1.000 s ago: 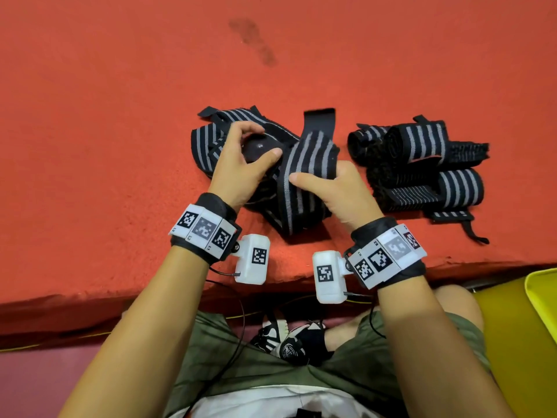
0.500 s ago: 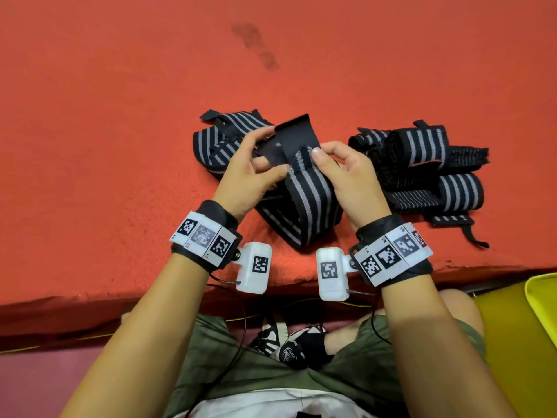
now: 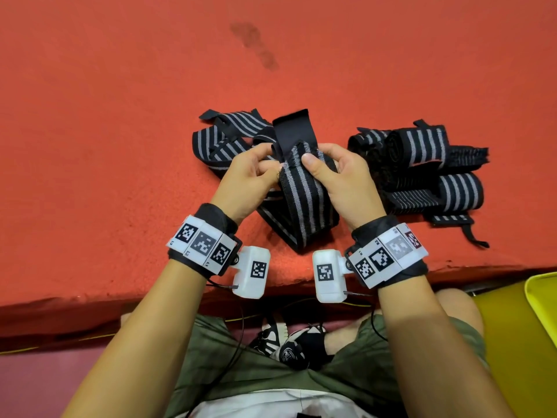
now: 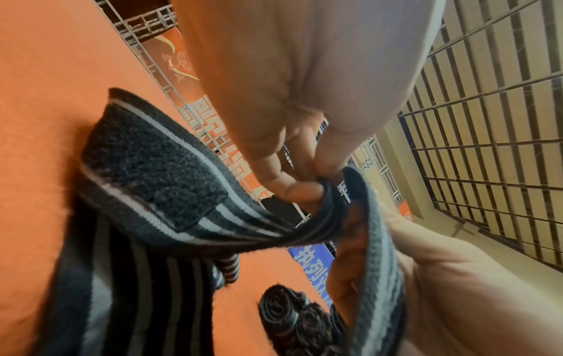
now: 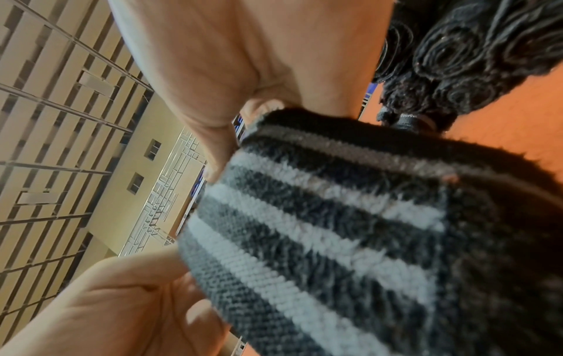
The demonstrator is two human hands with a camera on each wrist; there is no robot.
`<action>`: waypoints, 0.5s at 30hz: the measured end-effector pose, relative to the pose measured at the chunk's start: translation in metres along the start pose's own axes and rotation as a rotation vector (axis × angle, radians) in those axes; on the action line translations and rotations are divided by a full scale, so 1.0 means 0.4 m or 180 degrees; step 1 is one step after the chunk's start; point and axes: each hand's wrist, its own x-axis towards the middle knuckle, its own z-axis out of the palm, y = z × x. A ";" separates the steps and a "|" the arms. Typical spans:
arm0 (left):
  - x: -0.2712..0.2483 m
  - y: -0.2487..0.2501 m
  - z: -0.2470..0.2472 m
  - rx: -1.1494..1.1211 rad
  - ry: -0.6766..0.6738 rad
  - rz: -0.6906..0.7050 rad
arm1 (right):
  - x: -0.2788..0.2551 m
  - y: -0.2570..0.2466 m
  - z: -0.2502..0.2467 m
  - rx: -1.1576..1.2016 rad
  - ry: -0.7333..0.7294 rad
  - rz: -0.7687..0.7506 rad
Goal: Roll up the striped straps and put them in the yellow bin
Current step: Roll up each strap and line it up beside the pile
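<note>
A black strap with grey stripes is lifted off the red surface between both hands; its plain black end tab sticks up. My left hand pinches the strap's left edge near the tab, seen close in the left wrist view. My right hand pinches the right edge with thumb on top, its fingers curled behind the striped strap. The strap's loose length lies behind the left hand. Several rolled straps lie to the right. The yellow bin shows at the right edge.
The red surface's front edge runs just below my wrists. My knees in green shorts and a shoe are below it. A dark stain marks the surface farther back. Metal grilles stand beyond.
Both hands have lifted the strap's end off the surface and moved to pinch it on either side of the black tab, which now stands upright between them.
</note>
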 end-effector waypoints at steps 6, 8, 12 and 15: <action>0.004 -0.006 -0.010 0.0073 0.0037 0.0097 | 0.000 -0.004 0.001 -0.0123 0.0003 0.0058; 0.006 -0.008 -0.014 0.0190 0.0038 0.0117 | 0.000 -0.004 0.003 -0.0193 0.0037 0.0048; 0.006 -0.013 -0.015 0.0278 0.0132 0.0096 | 0.000 0.000 0.004 -0.0414 0.0046 0.0027; 0.009 -0.012 -0.009 0.0306 0.0215 0.0081 | 0.002 0.003 0.006 -0.0609 0.0128 -0.0032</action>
